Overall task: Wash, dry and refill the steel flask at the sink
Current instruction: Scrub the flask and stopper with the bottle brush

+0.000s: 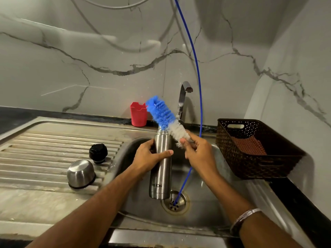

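A tall steel flask (pixel 160 174) stands upright over the sink basin (pixel 206 194), its mouth uncovered. My left hand (pixel 148 158) grips its upper body. My right hand (pixel 198 153) pinches a bottle brush (pixel 165 117) at the white end of its bristles; the blue bristle end points up and left, above and beside the flask's mouth. The flask's steel cup lid (pixel 81 173) lies upside down on the ribbed drainboard (pixel 44 149), with the black stopper (pixel 98 152) just behind it.
A chrome tap (pixel 183 99) rises behind the basin. A thin blue tube (pixel 197 72) hangs from above down into the drain (pixel 174 203). A red holder (pixel 138 114) sits against the marble wall. A brown woven basket (pixel 250 163) with a cloth stands on the right counter.
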A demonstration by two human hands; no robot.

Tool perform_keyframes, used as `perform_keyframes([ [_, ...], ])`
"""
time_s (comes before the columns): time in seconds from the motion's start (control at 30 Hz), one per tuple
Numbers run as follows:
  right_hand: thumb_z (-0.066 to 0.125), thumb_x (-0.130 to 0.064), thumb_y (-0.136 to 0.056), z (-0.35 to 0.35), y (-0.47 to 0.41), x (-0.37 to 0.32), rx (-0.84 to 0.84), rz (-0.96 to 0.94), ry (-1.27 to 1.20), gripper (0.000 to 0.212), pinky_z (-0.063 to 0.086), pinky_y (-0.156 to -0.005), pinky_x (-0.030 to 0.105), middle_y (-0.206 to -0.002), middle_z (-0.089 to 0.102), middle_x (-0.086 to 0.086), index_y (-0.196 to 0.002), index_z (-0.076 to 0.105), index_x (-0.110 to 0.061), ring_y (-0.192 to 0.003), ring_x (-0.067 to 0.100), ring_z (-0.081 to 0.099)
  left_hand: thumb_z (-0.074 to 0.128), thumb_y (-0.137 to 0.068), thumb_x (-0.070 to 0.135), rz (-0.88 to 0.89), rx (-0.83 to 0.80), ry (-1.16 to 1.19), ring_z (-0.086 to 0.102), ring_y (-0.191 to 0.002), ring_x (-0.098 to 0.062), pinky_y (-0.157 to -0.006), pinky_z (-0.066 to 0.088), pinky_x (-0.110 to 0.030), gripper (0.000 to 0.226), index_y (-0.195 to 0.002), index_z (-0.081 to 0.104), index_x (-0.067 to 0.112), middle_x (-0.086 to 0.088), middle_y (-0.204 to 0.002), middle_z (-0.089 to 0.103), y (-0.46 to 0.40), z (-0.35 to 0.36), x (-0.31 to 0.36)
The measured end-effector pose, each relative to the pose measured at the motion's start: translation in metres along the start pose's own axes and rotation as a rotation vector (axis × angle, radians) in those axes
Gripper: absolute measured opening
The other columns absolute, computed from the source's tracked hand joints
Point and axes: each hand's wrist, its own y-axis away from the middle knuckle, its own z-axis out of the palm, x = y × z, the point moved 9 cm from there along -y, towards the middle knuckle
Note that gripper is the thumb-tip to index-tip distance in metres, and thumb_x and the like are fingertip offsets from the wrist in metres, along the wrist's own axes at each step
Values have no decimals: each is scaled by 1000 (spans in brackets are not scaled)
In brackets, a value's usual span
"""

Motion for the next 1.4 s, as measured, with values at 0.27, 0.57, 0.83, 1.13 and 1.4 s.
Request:
perform_keyframes([
  [0.27, 60, -34, -100, 11, 7, 9, -2, 194, -336, 25, 44, -48, 21, -64, 67, 6, -120, 67, -20, -49, 9, 53, 90, -62, 53, 43, 1, 113, 72, -103, -9, -98, 57, -43, 69, -122, 67, 29, 9, -110, 76, 2, -1, 13],
  [0.57, 55, -39, -102, 18, 17, 21, -119, 407, -410, 24, 29, -34, 18, -56, 53, -1, -115, 65, -22, -35, 3, 38, 92, -72, 32, 132, -60, 40, 67, -104, 3, -94, 54, -27, 53, -115, 61, 43, 24, -107, 72, 10, -2, 27],
  [0.83, 61, -27, -101, 32, 26, 36, -304, 339, -160, 14, 42, -51, 28, -51, 61, -4, -98, 71, -18, -41, 6, 49, 97, -64, 35, 193, 221, -3, 66, -103, 3, -96, 56, -26, 76, -131, 60, 33, 17, -112, 71, 23, -39, 50],
  [1.13, 58, 0, -93, 53, 30, 31, -420, 294, -55, 44, 55, -69, 35, -92, 77, -4, -117, 48, -36, -82, 15, 68, 100, -55, 42, 220, 682, -102, 64, -95, -10, -86, 59, -37, 84, -123, 52, 29, 13, -104, 64, -4, -156, 107],
  [1.4, 69, -27, -95, 17, 23, 48, -230, 363, 117, 28, 49, -59, 35, -62, 69, 4, -72, 72, -12, -59, 19, 62, 101, -54, 38, 89, 746, -93, 65, -102, -14, -92, 56, -35, 81, -114, 47, 35, 10, -109, 64, -22, -205, 76],
])
